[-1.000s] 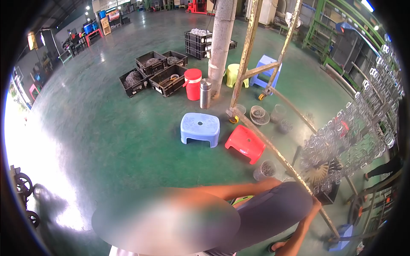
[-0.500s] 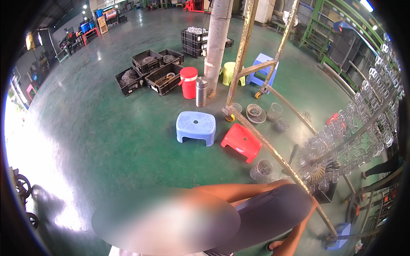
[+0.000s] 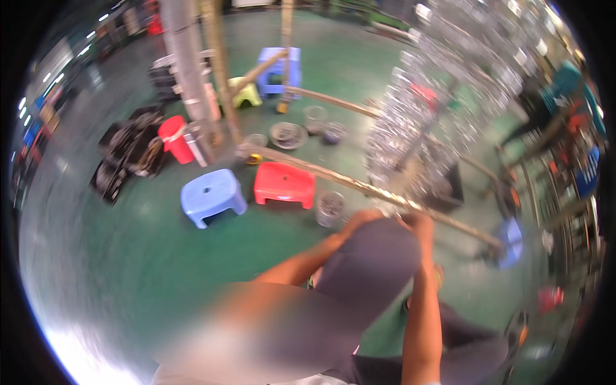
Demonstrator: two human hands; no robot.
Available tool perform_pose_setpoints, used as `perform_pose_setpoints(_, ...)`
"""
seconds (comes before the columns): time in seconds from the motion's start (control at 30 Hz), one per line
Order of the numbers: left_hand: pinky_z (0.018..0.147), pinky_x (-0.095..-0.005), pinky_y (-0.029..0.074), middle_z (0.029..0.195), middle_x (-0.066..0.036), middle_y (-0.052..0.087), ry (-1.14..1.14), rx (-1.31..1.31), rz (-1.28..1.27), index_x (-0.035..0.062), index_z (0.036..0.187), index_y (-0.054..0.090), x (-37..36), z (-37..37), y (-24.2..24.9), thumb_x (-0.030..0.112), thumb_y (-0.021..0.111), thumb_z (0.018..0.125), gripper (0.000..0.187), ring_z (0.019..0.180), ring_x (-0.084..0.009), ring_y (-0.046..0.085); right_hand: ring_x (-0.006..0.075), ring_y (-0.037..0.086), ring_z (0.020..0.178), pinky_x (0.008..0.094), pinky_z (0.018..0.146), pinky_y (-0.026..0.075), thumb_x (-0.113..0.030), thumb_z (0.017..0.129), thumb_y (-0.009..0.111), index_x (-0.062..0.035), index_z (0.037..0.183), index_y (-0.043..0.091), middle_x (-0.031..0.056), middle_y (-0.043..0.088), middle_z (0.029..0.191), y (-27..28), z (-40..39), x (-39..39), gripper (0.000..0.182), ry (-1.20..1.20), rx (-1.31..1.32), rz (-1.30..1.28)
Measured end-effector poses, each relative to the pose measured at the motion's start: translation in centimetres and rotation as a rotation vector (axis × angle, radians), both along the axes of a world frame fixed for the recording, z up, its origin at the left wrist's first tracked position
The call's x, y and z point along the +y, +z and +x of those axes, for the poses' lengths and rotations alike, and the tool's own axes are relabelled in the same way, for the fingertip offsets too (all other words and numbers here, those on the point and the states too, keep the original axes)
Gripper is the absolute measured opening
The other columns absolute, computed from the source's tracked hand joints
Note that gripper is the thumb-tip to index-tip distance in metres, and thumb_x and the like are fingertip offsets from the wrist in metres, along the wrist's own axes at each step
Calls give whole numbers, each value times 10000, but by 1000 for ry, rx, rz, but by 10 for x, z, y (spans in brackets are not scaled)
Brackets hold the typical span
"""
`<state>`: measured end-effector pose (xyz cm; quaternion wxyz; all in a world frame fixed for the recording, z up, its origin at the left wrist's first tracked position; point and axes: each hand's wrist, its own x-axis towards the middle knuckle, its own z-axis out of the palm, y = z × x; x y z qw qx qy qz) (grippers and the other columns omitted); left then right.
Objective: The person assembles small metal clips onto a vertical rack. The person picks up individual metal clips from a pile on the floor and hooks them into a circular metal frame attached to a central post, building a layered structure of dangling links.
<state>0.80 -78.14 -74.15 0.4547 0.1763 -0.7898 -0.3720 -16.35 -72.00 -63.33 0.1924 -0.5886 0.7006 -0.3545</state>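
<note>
My left hand (image 3: 364,218) reaches forward past my raised knee (image 3: 378,250), close to a clear tub of small metal parts (image 3: 330,206). On the knee's other side is my right hand (image 3: 418,224), just under the rusty bar (image 3: 359,184) of a wheeled frame. A small pale, shiny patch shows between the two hands, too blurred to name. The knee and motion blur hide the fingers of both, so I cannot make out what they hold. Beyond the bar hang many shiny clear or metal pieces (image 3: 410,122) in rows.
A red stool (image 3: 285,185) and a blue stool (image 3: 213,194) stand on the green floor. Behind are more tubs (image 3: 287,136), a red jug (image 3: 175,138), black crates (image 3: 128,147) and a pillar (image 3: 186,64). At right sits another person (image 3: 558,102).
My view has swung right and down, so stools and crates appear further left. Both hands now show partly beyond my knee, where earlier they were mostly hidden.
</note>
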Motion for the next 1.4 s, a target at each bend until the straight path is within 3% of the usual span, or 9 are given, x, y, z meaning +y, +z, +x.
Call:
perform_pose_setpoints(0.27, 728, -372, 526, 898, -123, 686, 97, -99, 23, 20, 956, 708, 10, -1, 23, 152, 739, 896, 147, 788, -256, 671, 341, 746, 721, 407, 709, 564, -202, 857, 738, 51, 922, 777, 233, 740, 793, 12, 6, -1, 265, -6, 44, 71)
perform_pose_setpoints(0.43, 722, -461, 534, 869, -135, 661, 156, -201, 112, 46, 892, 703, 16, -3, 39, 225, 732, 826, 193, 825, -370, 681, 361, 729, 692, 422, 687, 553, -185, 859, 736, 51, 918, 777, 241, 723, 767, 11, 4, -3, 247, -2, 39, 16)
perform_pose_setpoints(0.73, 687, -428, 524, 828, -154, 676, 262, -94, 28, 14, 872, 705, -13, -31, 6, 141, 769, 886, 143, 761, -358, 672, 388, 692, 640, 438, 651, 526, -176, 860, 742, 67, 860, 756, 261, 685, 722, -11, -8, -22, 244, -1, 70, -108)
perform_pose_setpoints(0.83, 661, -343, 529, 847, -103, 708, 252, -97, 174, 24, 951, 727, -24, -39, -3, 237, 816, 917, 233, 757, -207, 692, 367, 680, 604, 440, 632, 514, -184, 855, 755, 77, 814, 736, 255, 668, 684, -7, -15, -29, 265, -33, 27, -88)
perform_pose_setpoints(0.93, 705, -370, 551, 802, -80, 733, 308, -23, 640, -8, 905, 731, -32, -49, -10, 200, 775, 954, 218, 712, -215, 707, 353, 689, 605, 427, 634, 521, -193, 853, 762, 70, 843, 752, 247, 672, 684, -11, -28, -43, 263, -71, 79, -79)
perform_pose_setpoints(1.07, 812, -333, 574, 1058, -81, 725, 0, 418, 1292, 38, 1130, 685, -58, -47, -18, 339, 716, 1014, 324, 911, -206, 697, 353, 705, 625, 424, 645, 531, -193, 855, 756, 61, 858, 759, 248, 682, 705, -10, -36, -56, 254, -102, 85, -68)
perform_pose_setpoints(1.27, 898, -371, 574, 1115, -98, 713, -147, 517, 1350, 28, 1155, 663, -85, -59, -26, 303, 656, 1060, 291, 1011, -218, 692, 354, 719, 645, 420, 663, 537, -194, 866, 748, 59, 876, 762, 246, 691, 720, -17, -38, -69, 254, -94, 92, -109)
perform_pose_setpoints(1.37, 853, -359, 601, 1055, -119, 742, -103, 556, 1357, -4, 1073, 680, -90, -64, -27, 277, 683, 1044, 283, 935, -221, 729, 167, 646, 588, 352, 621, 514, -247, 888, 787, 44, 920, 787, 145, 726, 693, -19, -37, -69, 293, -132, 128, -94)
perform_pose_setpoints(1.4, 853, -357, 602, 1047, -119, 749, -100, 553, 1349, -2, 1074, 683, -92, -65, -28, 273, 685, 1043, 277, 926, -220, 733, 226, 673, 609, 366, 637, 524, -228, 881, 774, 48, 912, 782, 174, 721, 706, -18, -36, -69, 278, -135, 118, -84)
